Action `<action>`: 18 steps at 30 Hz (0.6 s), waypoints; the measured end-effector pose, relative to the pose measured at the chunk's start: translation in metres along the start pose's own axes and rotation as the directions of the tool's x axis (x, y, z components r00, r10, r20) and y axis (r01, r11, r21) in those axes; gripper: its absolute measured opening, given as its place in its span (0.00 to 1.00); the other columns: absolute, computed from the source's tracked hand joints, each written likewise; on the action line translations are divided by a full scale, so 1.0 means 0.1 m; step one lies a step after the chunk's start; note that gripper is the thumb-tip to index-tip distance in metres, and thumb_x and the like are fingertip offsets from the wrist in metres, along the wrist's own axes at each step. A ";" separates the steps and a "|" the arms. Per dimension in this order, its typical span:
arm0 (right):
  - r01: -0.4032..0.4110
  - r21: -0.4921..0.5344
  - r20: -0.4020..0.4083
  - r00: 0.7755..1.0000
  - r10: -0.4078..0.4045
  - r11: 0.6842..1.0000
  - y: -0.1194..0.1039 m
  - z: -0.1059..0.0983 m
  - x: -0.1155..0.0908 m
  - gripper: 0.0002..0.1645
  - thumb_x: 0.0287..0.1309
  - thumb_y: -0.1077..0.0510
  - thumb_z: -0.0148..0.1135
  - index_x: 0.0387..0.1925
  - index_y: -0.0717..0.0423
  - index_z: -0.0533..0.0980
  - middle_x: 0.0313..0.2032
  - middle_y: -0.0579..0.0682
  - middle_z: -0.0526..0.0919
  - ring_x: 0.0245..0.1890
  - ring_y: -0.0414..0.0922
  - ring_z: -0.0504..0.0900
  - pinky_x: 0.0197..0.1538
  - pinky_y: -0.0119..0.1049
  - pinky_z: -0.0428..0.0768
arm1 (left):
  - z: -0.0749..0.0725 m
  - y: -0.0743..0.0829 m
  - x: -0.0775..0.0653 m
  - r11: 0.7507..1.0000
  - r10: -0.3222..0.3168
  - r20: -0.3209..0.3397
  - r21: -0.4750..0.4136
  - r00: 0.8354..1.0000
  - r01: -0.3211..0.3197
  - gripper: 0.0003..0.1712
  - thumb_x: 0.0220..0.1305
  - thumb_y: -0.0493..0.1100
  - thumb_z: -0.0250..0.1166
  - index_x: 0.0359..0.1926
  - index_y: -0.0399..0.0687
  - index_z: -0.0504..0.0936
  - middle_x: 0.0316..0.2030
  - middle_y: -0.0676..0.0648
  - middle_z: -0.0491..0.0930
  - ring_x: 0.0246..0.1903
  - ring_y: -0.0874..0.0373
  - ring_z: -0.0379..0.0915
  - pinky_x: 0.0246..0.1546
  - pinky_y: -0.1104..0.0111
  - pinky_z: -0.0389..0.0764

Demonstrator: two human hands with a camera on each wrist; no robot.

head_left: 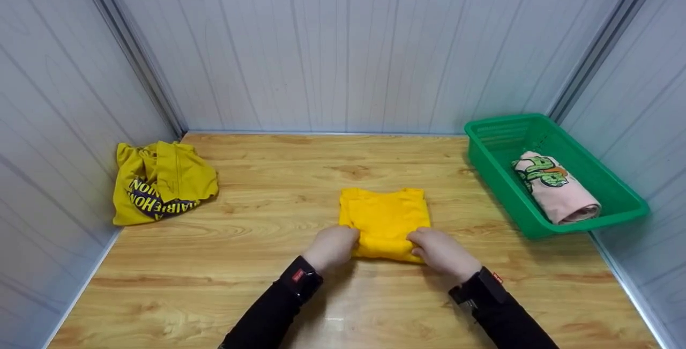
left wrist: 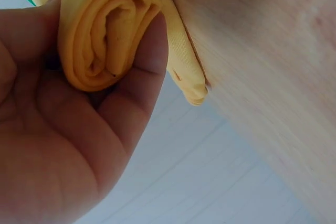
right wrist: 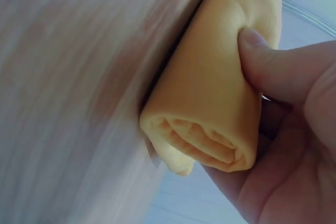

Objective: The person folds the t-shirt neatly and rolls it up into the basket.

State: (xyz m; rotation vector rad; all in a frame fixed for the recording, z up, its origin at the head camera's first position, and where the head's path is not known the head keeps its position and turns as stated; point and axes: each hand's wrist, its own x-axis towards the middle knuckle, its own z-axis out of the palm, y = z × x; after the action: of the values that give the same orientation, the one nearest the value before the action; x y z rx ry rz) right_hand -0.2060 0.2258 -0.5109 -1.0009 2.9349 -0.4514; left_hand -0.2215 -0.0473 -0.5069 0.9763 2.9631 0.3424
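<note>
A yellow folded garment (head_left: 387, 215) lies at the middle of the wooden surface, its near edge rolled up. My left hand (head_left: 333, 246) grips the left end of the roll. In the left wrist view the spiral layers of the rolled cloth (left wrist: 113, 35) show between thumb and curled fingers. At the other end, my right hand (head_left: 444, 251) holds the roll; in the right wrist view the thumb (right wrist: 257, 51) presses into the cloth while the fingers reach behind it. The far part of the garment is still flat.
To the right stands a green plastic basket (head_left: 498, 191) with a rolled pink garment (head_left: 563, 193) with a printed picture inside. A crumpled dark-yellow garment (head_left: 179, 175) with purple lettering lies at the left wall. Pale panel walls (head_left: 321, 49) enclose the back and both sides.
</note>
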 end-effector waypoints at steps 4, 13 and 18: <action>-0.017 0.001 0.014 1.000 0.017 1.000 -0.01 0.00 0.00 0.04 0.66 0.62 0.60 0.42 0.55 0.77 0.35 0.47 0.77 0.35 0.45 0.75 0.41 0.45 0.76 | -0.01 0.01 0.02 1.000 -0.015 0.021 -0.010 1.000 0.015 0.05 0.59 0.34 0.63 0.29 0.47 0.76 0.27 0.47 0.79 0.30 0.50 0.78 0.31 0.58 0.79; -0.029 0.027 -0.009 1.000 0.029 0.999 -0.03 0.00 0.00 0.11 0.62 0.62 0.59 0.45 0.62 0.78 0.37 0.53 0.78 0.40 0.51 0.77 0.45 0.50 0.77 | 0.01 0.02 0.05 0.996 -0.075 0.039 -0.034 0.996 0.076 0.04 0.63 0.39 0.61 0.30 0.47 0.77 0.29 0.46 0.80 0.33 0.49 0.80 0.33 0.56 0.79; -0.054 0.041 -0.009 0.998 0.055 0.998 -0.03 0.02 0.01 0.12 0.61 0.61 0.58 0.45 0.61 0.78 0.36 0.52 0.77 0.39 0.50 0.76 0.45 0.50 0.76 | 0.02 0.01 0.07 0.996 -0.081 0.042 -0.031 0.996 0.082 0.04 0.61 0.39 0.61 0.30 0.47 0.77 0.29 0.47 0.80 0.33 0.49 0.80 0.33 0.56 0.79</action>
State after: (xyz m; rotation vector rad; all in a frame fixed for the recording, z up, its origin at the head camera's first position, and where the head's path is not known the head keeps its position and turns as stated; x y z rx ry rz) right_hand -0.2053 0.2226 -0.5117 -0.9148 2.9412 -0.5138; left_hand -0.2262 -0.0420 -0.5078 0.8455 2.9403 0.3633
